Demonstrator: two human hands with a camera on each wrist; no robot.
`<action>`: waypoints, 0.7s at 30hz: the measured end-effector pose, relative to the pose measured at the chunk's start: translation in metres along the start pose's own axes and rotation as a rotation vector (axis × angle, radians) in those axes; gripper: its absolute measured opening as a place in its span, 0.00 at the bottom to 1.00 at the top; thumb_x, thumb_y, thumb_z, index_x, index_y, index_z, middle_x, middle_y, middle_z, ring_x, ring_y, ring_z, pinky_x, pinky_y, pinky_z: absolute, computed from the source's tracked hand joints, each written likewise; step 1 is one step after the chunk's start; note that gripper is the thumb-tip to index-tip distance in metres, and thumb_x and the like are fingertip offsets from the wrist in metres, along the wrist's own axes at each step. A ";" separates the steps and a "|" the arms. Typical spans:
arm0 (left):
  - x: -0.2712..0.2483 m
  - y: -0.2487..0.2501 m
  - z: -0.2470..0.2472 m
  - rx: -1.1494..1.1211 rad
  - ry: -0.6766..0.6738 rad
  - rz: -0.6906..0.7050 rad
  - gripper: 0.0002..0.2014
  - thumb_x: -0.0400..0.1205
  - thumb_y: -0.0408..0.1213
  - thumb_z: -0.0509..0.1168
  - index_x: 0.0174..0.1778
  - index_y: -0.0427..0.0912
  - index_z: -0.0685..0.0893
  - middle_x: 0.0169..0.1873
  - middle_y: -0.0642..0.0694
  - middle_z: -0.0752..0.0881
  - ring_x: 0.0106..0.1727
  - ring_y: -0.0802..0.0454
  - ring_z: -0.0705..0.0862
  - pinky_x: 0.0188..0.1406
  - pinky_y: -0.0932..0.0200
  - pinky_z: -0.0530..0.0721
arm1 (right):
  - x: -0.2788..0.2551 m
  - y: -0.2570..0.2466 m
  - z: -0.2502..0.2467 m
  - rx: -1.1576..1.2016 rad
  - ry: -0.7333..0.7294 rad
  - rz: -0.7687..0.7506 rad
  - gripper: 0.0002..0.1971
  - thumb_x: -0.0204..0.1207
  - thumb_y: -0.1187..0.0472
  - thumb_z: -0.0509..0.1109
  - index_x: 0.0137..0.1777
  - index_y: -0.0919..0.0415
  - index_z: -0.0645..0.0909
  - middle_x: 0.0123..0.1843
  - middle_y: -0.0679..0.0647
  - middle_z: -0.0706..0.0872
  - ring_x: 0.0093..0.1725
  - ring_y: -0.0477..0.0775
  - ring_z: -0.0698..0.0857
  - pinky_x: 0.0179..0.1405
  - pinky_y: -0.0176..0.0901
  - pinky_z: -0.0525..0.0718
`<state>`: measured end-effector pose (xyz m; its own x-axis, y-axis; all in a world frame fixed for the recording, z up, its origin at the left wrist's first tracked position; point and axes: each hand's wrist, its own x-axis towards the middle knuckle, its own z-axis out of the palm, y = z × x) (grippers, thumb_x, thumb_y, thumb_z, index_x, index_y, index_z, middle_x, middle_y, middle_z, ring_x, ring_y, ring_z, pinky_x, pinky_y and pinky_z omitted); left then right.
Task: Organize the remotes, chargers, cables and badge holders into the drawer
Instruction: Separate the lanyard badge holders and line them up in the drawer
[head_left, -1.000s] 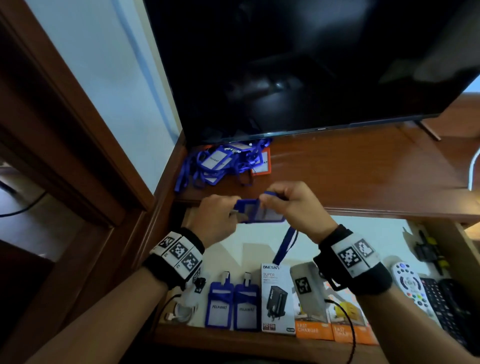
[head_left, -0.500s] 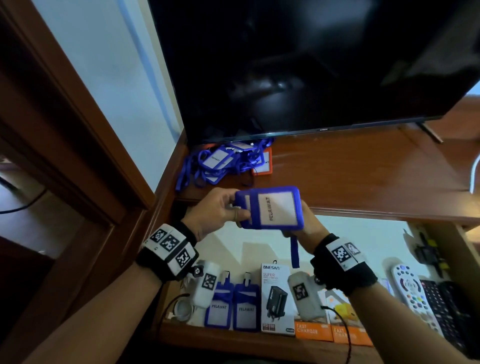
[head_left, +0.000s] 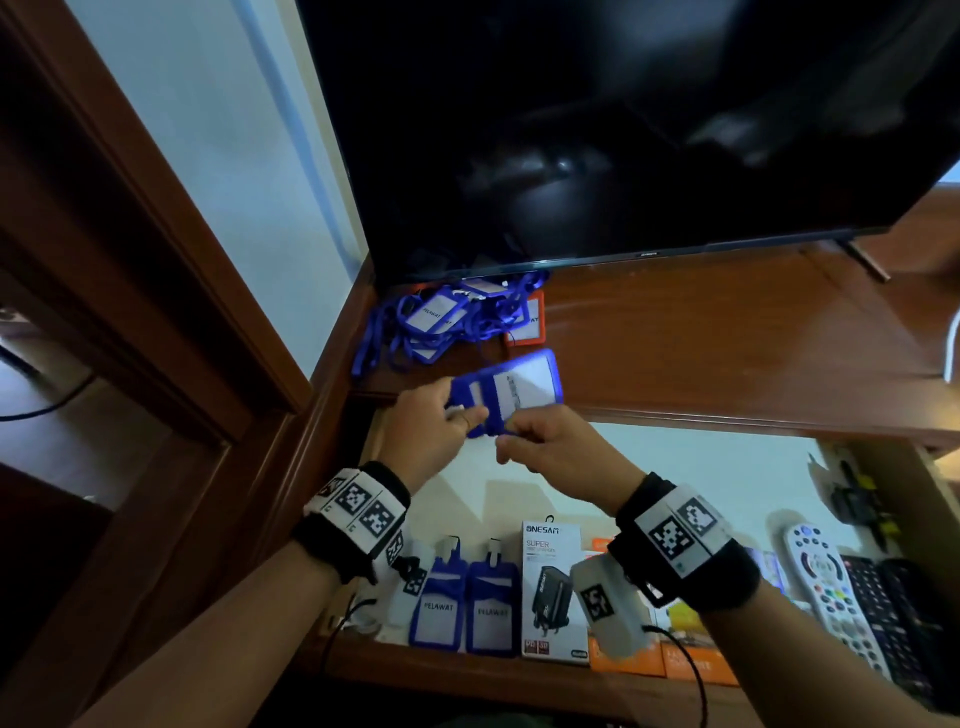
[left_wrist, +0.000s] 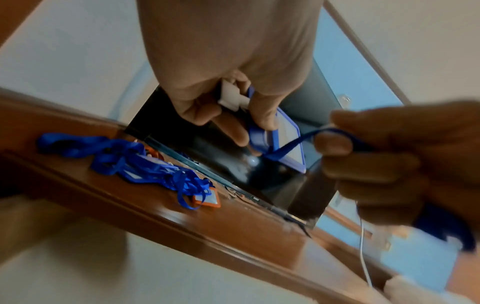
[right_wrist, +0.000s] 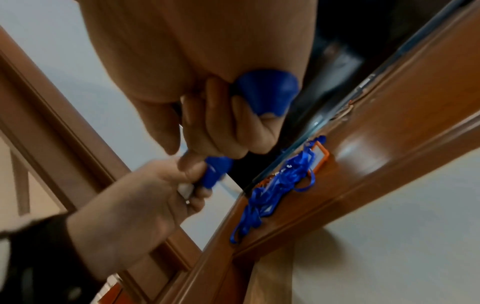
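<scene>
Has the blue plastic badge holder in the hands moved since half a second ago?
Yes. The blue plastic badge holder tilted, its far end now over the wooden shelf edge, toward the television.

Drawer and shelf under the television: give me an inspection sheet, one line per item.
Surface: wooden shelf over the open drawer.
Job's things: blue badge holder held up; two badge holders, charger box and remotes in the drawer.
Clutter: heap of badge holders on the shelf.
Grippers: left hand grips the holder; right hand pinches its blue strap.
Cables: white cable at the shelf's right edge.
Surroundings: television, pale wall.
</scene>
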<state>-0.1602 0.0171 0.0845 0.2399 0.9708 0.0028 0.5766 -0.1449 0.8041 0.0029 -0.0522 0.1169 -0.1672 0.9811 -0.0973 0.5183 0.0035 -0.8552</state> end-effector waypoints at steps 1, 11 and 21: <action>-0.002 0.000 0.000 0.082 -0.048 0.022 0.15 0.71 0.49 0.71 0.44 0.41 0.83 0.38 0.44 0.88 0.41 0.45 0.87 0.43 0.46 0.86 | 0.001 0.000 -0.003 -0.032 -0.008 -0.014 0.12 0.79 0.62 0.67 0.36 0.67 0.83 0.22 0.45 0.73 0.22 0.42 0.70 0.24 0.33 0.67; -0.020 0.010 -0.011 0.300 -0.717 0.139 0.04 0.78 0.34 0.69 0.44 0.46 0.79 0.36 0.56 0.81 0.39 0.60 0.80 0.40 0.61 0.76 | 0.004 0.024 -0.023 -0.039 -0.053 0.018 0.12 0.76 0.58 0.72 0.31 0.61 0.84 0.28 0.53 0.80 0.26 0.46 0.73 0.27 0.37 0.72; -0.027 0.026 0.002 -0.582 -0.409 0.006 0.19 0.74 0.30 0.66 0.62 0.34 0.78 0.54 0.43 0.85 0.56 0.52 0.83 0.57 0.58 0.79 | -0.008 0.031 -0.007 0.586 0.007 0.127 0.06 0.65 0.65 0.62 0.28 0.58 0.73 0.22 0.54 0.72 0.20 0.47 0.68 0.25 0.39 0.66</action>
<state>-0.1500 -0.0134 0.1042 0.5817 0.8040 -0.1235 0.0912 0.0864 0.9921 0.0263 -0.0582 0.0947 -0.1281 0.9681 -0.2156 -0.0154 -0.2193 -0.9755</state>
